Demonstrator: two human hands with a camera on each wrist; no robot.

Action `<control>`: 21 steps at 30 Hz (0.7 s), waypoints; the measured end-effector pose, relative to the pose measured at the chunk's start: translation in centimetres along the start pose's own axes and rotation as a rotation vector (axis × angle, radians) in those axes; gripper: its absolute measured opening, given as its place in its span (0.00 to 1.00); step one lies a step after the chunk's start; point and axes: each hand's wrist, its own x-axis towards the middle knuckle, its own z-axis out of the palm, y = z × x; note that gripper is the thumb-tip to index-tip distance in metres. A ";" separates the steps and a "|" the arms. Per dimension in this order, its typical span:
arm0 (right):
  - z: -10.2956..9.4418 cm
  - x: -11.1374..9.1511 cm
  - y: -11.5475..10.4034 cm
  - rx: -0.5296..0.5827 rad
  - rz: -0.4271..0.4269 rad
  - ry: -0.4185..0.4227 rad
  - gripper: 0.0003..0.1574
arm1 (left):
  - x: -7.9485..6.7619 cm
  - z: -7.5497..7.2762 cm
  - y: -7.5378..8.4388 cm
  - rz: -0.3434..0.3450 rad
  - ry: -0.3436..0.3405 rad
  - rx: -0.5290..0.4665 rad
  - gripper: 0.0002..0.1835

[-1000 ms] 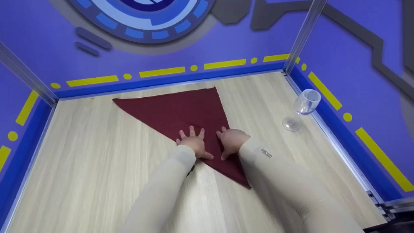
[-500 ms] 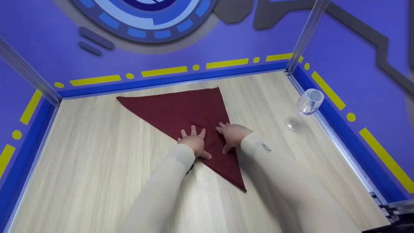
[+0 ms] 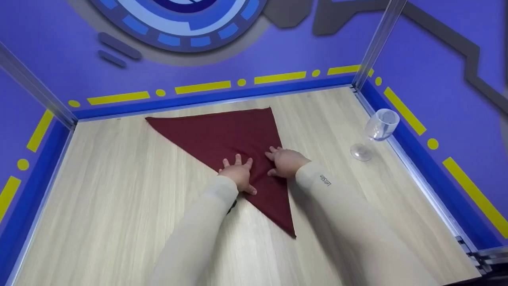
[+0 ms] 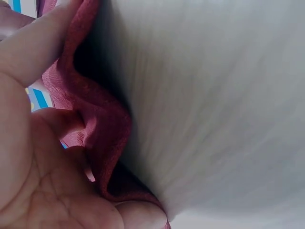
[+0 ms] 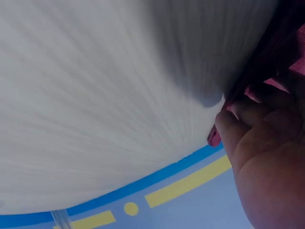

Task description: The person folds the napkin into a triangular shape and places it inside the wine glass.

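Observation:
A dark red cloth (image 3: 222,135), folded into a triangle, lies on the wooden table. My left hand (image 3: 237,174) rests on its long slanting edge with the fingers spread. In the left wrist view the cloth's edge (image 4: 107,119) ripples under the fingers and thumb. My right hand (image 3: 289,162) touches the cloth near its right edge, fingers extended and the thumb pointing left. Small wrinkles run between the two hands. From the right wrist view, the right fingertips (image 5: 226,124) meet the cloth's edge, and part of the cloth there is in shadow.
A clear stemmed glass (image 3: 381,125) stands on the right side of the table (image 3: 119,190), apart from the cloth. Blue panels with yellow marks (image 3: 202,87) enclose the back and both sides.
My right hand has moved a little away from me along the cloth's right edge. The cloth's near corner has shifted left and slightly towards me. The left hand stays nearly in place.

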 end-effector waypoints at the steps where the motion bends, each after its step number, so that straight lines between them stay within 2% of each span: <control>1: 0.1 0.0 0.0 -0.004 0.000 -0.006 0.48 | 0.0 0.0 0.0 0.003 0.000 0.002 0.59; 6: -0.2 -0.3 0.1 -0.029 -0.003 -0.018 0.47 | -0.1 -0.1 -0.5 0.009 -0.005 0.022 0.58; 12: -0.9 0.3 0.4 -0.031 0.021 0.026 0.42 | 0.0 -0.3 -0.7 0.023 -0.027 0.028 0.59; 18: -0.7 0.7 0.6 -0.002 0.041 -0.074 0.44 | 0.0 -0.5 -0.9 0.036 -0.055 0.052 0.60; 21: -0.7 0.6 0.4 0.004 0.043 -0.076 0.44 | -0.2 -0.7 -1.2 0.033 -0.059 0.068 0.60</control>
